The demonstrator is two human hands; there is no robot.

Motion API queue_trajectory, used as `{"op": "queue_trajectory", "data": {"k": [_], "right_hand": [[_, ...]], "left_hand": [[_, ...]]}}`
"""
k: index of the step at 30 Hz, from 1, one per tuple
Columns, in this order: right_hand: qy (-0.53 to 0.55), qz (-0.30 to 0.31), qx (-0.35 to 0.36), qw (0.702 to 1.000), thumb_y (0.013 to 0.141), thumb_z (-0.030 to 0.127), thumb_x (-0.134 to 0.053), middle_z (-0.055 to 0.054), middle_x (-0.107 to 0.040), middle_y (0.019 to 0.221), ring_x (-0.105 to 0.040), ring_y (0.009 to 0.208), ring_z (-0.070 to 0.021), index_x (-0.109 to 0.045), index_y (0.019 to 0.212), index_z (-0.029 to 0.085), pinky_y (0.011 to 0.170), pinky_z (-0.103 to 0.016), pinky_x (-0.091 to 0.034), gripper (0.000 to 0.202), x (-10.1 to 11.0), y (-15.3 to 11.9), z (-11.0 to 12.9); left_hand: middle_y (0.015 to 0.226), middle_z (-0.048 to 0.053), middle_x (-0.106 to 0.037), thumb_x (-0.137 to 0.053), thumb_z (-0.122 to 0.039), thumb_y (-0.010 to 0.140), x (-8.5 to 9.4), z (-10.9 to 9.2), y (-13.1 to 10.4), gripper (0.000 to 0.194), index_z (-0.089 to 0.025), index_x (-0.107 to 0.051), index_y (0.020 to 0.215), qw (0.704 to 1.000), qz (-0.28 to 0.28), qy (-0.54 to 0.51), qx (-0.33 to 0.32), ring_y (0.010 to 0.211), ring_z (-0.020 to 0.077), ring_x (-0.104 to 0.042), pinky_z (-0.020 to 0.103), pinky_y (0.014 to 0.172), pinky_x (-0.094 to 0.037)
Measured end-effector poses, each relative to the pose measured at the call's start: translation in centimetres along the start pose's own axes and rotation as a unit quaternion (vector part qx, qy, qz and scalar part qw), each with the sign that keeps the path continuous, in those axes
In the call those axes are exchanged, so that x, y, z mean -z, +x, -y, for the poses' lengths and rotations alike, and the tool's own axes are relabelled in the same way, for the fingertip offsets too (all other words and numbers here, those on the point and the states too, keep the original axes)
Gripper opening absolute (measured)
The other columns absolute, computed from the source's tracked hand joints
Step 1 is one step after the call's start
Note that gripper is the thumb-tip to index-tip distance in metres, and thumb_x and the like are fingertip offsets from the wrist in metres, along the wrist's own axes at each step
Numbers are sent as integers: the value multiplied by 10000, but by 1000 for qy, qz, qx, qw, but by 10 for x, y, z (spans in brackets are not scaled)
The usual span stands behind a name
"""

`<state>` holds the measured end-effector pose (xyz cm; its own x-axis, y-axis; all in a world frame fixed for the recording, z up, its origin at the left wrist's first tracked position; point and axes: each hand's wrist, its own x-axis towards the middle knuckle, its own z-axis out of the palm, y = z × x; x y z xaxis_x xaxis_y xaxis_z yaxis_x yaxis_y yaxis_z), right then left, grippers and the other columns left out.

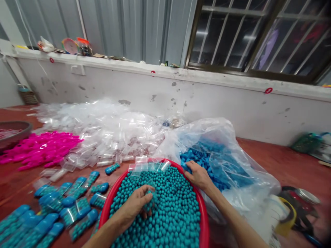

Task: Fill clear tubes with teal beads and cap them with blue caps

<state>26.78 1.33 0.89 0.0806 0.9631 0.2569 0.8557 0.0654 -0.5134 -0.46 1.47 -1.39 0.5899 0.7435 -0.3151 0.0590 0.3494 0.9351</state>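
Observation:
A red basin [204,220] is full of small teal balls [176,203]. Over the balls, my left hand [141,203] is closed around a clear container [150,201] with teal balls in it. My right hand [198,174] is at the basin's right rim, its fingers closed on a blue cap [186,167]. Just beyond it, more blue caps [199,158] lie in a large clear plastic bag [222,129]. A few empty clear containers [141,163] rest on the basin's far rim.
Filled containers with blue caps [77,186] lie on the red surface at left. Behind them are a pile of clear containers [103,127] and a heap of pink pieces [43,148]. A brown basin [26,132] stands far left. A yellow roll [288,217] lies at right.

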Motion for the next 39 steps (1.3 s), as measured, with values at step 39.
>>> {"op": "queue_trajectory", "data": {"k": [39], "right_hand": [[-212, 117, 165, 956, 844, 152, -402, -80, -589, 797, -523, 761, -201, -546, 844, 140, 696, -302, -362, 145, -33, -31, 59]], "left_hand": [[663, -10, -563, -530, -386, 754, 0, -4, -2, 318, -159, -471, 968, 999, 35, 1, 5, 482, 92, -544, 162, 390, -346]]}}
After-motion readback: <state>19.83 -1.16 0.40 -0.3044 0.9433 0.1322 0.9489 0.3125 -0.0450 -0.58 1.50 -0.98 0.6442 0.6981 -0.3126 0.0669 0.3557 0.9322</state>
